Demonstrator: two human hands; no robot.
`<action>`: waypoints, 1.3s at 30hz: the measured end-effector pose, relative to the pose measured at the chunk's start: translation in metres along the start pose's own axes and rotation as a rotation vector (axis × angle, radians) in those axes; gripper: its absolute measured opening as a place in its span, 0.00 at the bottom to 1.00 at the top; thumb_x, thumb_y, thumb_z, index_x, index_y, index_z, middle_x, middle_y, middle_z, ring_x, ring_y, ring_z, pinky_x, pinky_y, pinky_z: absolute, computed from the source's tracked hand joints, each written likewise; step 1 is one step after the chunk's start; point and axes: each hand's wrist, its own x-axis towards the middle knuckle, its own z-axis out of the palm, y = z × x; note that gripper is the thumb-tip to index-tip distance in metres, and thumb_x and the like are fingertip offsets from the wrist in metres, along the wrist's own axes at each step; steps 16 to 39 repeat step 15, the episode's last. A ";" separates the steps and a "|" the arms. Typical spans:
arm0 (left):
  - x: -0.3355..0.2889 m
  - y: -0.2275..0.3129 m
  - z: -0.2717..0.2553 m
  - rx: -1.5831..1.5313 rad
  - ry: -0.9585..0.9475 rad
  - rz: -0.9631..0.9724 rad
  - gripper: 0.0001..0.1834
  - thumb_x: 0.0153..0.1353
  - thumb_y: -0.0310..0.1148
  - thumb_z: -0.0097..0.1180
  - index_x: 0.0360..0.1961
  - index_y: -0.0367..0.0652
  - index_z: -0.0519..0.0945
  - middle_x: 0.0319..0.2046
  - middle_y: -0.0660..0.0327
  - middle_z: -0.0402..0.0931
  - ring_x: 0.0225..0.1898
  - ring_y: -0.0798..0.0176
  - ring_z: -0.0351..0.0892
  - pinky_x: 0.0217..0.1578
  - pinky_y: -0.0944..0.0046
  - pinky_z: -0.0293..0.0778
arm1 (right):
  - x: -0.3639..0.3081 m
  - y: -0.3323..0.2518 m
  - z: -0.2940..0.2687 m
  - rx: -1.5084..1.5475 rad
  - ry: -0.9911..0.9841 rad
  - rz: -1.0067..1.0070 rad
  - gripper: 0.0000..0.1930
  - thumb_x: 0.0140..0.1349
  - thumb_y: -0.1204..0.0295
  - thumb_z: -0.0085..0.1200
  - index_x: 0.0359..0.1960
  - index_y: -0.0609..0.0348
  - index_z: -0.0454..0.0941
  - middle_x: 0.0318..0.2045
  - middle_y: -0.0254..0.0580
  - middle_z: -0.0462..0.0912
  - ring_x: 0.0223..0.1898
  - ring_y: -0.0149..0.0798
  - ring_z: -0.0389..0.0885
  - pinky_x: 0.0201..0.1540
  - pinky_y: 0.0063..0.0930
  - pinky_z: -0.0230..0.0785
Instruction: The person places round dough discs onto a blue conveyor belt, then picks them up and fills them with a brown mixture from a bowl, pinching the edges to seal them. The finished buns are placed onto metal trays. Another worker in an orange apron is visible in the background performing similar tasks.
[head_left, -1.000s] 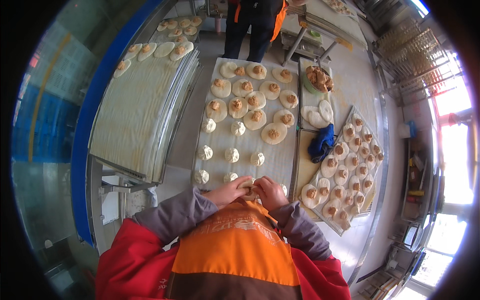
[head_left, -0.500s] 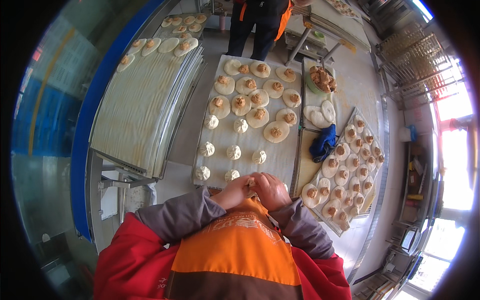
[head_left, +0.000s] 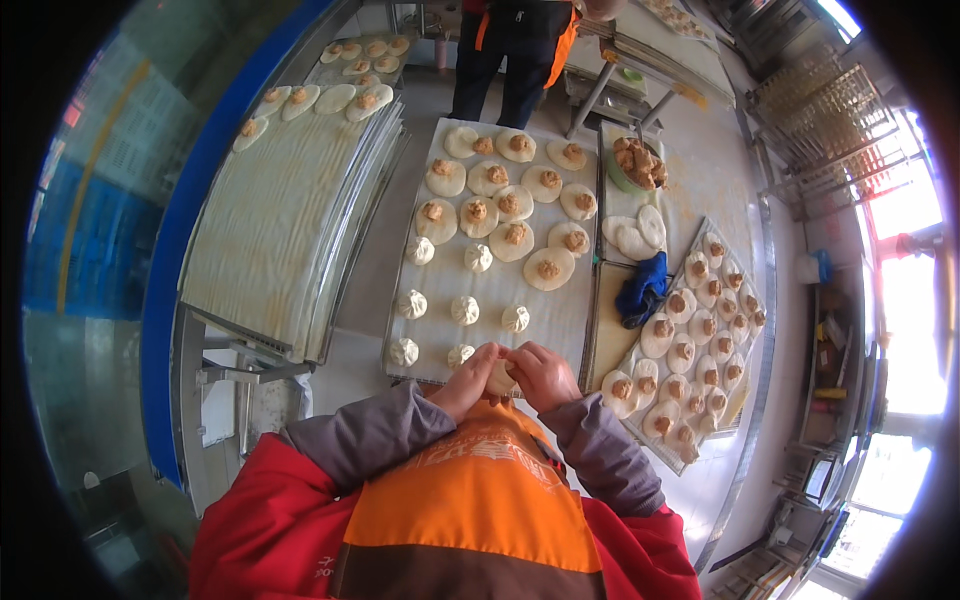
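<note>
Close in front of my apron, both hands meet around a filled bun [head_left: 501, 381], its pale dough showing between them. My left hand [head_left: 467, 385] cups the dough from its left side. The fingers of my right hand [head_left: 545, 376] pinch the dough's upper edge; the fingertips partly hide it. Just beyond lies a lined tray [head_left: 555, 325] with several pleated buns [head_left: 464, 310] on its near half. Flat dough rounds topped with brown filling [head_left: 549, 270] cover its far half.
To the right are a green bowl of filling [head_left: 640, 165], stacked bare dough rounds [head_left: 636, 236], a blue cloth [head_left: 641, 290] and a slanted tray of filled rounds [head_left: 683, 352]. Stacked lined trays [head_left: 270, 230] stand left. A person in dark trousers [head_left: 505, 70] stands beyond the table.
My hands have drawn slightly apart, and more of the dough between them shows. The right hand has shifted a little right. The view has tilted slightly.
</note>
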 end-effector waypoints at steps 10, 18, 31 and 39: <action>-0.008 0.019 0.003 0.015 0.015 -0.014 0.30 0.73 0.61 0.37 0.47 0.46 0.77 0.28 0.68 0.75 0.23 0.76 0.69 0.19 0.74 0.62 | -0.003 0.006 -0.003 -0.005 0.005 -0.090 0.10 0.52 0.78 0.61 0.37 0.58 0.77 0.33 0.44 0.79 0.33 0.51 0.80 0.37 0.40 0.73; 0.001 0.014 -0.012 0.072 -0.042 -0.161 0.29 0.72 0.63 0.39 0.50 0.48 0.75 0.30 0.67 0.74 0.25 0.75 0.71 0.20 0.75 0.63 | -0.004 0.003 -0.002 -0.010 -0.007 -0.091 0.09 0.57 0.73 0.62 0.39 0.56 0.77 0.34 0.43 0.80 0.38 0.51 0.82 0.46 0.41 0.74; 0.001 0.014 -0.012 0.072 -0.042 -0.161 0.29 0.72 0.63 0.39 0.50 0.48 0.75 0.30 0.67 0.74 0.25 0.75 0.71 0.20 0.75 0.63 | -0.004 0.003 -0.002 -0.010 -0.007 -0.091 0.09 0.57 0.73 0.62 0.39 0.56 0.77 0.34 0.43 0.80 0.38 0.51 0.82 0.46 0.41 0.74; 0.001 0.014 -0.012 0.072 -0.042 -0.161 0.29 0.72 0.63 0.39 0.50 0.48 0.75 0.30 0.67 0.74 0.25 0.75 0.71 0.20 0.75 0.63 | -0.004 0.003 -0.002 -0.010 -0.007 -0.091 0.09 0.57 0.73 0.62 0.39 0.56 0.77 0.34 0.43 0.80 0.38 0.51 0.82 0.46 0.41 0.74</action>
